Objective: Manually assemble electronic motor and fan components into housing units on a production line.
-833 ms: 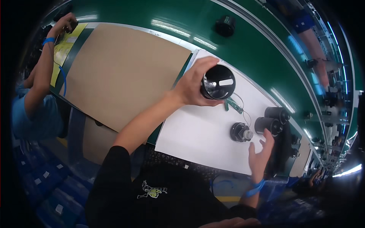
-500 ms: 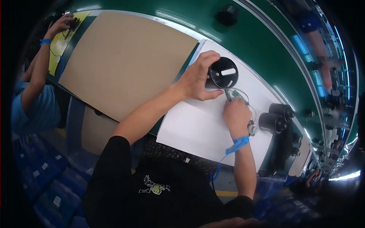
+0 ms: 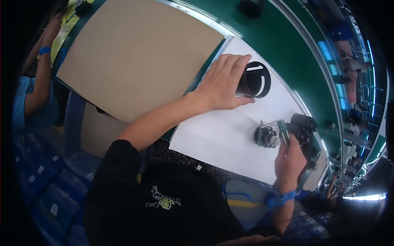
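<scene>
My left hand (image 3: 219,84) is wrapped around a black cylindrical housing (image 3: 257,80), fingers on its far side and thumb on its near side. The round end of the housing faces up and right, dark with white shapes on it. Lower right, my right hand (image 3: 292,162) pinches a small green circuit board (image 3: 284,130) by its near end. Right beside the board is a blurred assembly with thin wires and a silvery round part (image 3: 269,138); I cannot tell whether it hangs or rests. Both are apart from the housing.
White sheet (image 3: 221,139) lies under my hands, with a brown board (image 3: 143,57) to its left. Black cylinders (image 3: 303,123) stand beyond my right hand, partly hidden. Another black part (image 3: 251,8) sits on the green table (image 3: 283,61). A co-worker's arm (image 3: 43,69) is at far left.
My right hand has moved right and nearer with the circuit board, away from the housing; the wired assembly now sits beside the board. My left hand has tilted the housing and shifted slightly right.
</scene>
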Tool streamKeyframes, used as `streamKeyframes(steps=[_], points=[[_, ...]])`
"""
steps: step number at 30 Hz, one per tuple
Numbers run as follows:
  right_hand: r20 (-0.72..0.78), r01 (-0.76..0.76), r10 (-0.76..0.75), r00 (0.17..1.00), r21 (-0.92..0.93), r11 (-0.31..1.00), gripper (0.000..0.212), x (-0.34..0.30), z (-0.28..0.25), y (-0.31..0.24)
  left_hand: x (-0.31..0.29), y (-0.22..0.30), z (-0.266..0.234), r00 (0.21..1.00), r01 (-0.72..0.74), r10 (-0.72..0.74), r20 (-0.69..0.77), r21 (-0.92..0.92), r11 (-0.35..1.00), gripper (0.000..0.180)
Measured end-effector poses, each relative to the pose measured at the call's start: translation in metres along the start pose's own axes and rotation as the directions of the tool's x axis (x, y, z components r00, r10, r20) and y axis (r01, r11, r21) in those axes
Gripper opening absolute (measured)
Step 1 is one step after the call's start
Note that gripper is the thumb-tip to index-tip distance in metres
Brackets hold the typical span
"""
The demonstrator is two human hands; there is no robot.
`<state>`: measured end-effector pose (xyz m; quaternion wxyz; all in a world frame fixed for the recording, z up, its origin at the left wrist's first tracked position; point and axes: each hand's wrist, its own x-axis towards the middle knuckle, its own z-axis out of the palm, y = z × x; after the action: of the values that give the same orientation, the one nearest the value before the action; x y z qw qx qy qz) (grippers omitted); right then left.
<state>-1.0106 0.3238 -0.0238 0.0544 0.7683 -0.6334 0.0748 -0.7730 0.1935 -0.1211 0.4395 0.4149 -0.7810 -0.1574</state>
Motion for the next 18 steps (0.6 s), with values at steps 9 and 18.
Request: streamKeyframes(steps=[9, 18], points=[[-0.028, -0.069, 0.119, 0.992, 0.680, 0.730, 0.024, 0.043, 0.073, -0.011, -0.013, 0.007, -0.002, 0.971, 0.108, -0.073, 0.229, -0.144, 0.984, 0.087], [-0.110, 0.234, -0.216, 0.970, 0.662, 0.712, 0.033, 0.048, 0.064, -0.018, -0.015, -0.004, 0.008, 0.964, -0.053, 0.150, 0.219, -0.395, 0.917, 0.108]])
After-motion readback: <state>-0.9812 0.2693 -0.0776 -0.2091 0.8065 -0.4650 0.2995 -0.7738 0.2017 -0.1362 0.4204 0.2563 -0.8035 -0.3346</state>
